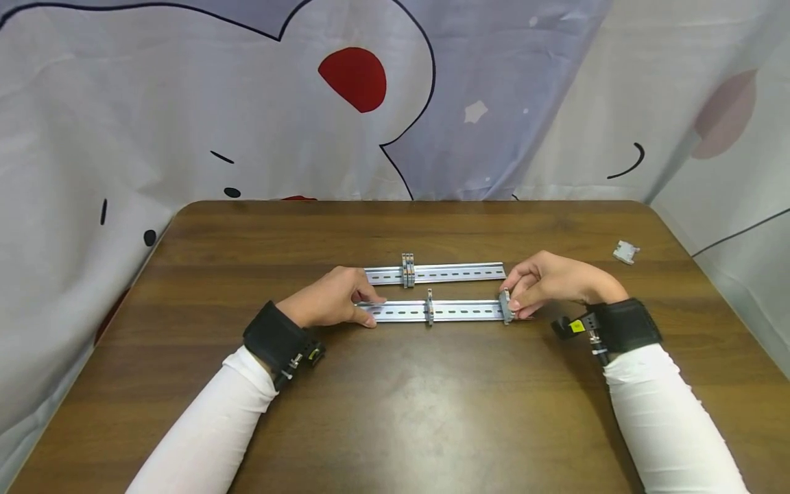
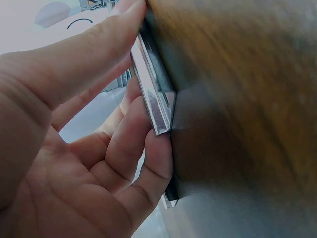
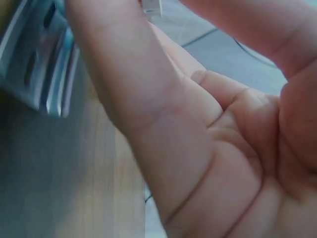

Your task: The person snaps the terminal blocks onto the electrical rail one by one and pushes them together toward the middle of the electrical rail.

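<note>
Two slotted metal DIN rails lie parallel on the table. My left hand (image 1: 333, 296) grips the near rail (image 1: 463, 311) by its left end, thumb on the near edge and fingers on the far edge. A thin terminal block (image 1: 430, 307) stands across the middle of that rail. At the rail's right end, my right hand (image 1: 548, 281) pinches a grey block (image 1: 507, 307) between thumb and fingers. In the left wrist view, the end of the rail (image 2: 153, 101) shows between thumb and fingers. The right wrist view is mostly palm and fingers, with a slotted rail (image 3: 37, 59) at upper left.
Behind the near rail lies the far rail (image 1: 459, 272), with several thin blocks (image 1: 408, 270) side by side on it. A loose pale piece (image 1: 626, 252) lies at the right back of the wooden table (image 1: 395, 412). A printed curtain (image 1: 247, 110) hangs behind.
</note>
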Demonstrator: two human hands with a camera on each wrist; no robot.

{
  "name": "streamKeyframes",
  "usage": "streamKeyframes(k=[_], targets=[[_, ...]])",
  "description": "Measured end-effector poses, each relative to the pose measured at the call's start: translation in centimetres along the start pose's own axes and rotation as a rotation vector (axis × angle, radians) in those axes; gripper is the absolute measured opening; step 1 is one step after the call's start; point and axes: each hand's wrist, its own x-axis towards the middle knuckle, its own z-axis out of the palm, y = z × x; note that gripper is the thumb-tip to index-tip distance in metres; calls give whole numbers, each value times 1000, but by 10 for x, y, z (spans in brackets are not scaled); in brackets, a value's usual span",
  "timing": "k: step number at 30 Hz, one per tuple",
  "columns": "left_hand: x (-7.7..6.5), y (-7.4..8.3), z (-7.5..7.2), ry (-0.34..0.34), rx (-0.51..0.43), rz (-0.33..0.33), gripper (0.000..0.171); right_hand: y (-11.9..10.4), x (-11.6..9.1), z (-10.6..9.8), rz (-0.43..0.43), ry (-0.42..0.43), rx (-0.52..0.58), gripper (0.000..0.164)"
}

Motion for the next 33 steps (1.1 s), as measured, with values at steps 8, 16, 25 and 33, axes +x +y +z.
streamKeyframes(k=[8, 16, 25, 33], targets=[[-2, 1, -2, 12, -31, 1, 38, -14, 11, 19, -15, 39, 10, 41], [-3, 3, -2, 6, -38, -5, 38, -18, 21, 34, -45, 33, 80, 43], [-1, 3, 0, 5, -40, -17, 38, -26, 32, 60, -102, 79, 154, 46], [-1, 1, 0, 16, -23, 5, 37, -29, 44, 83, -166, 131, 238, 43]])
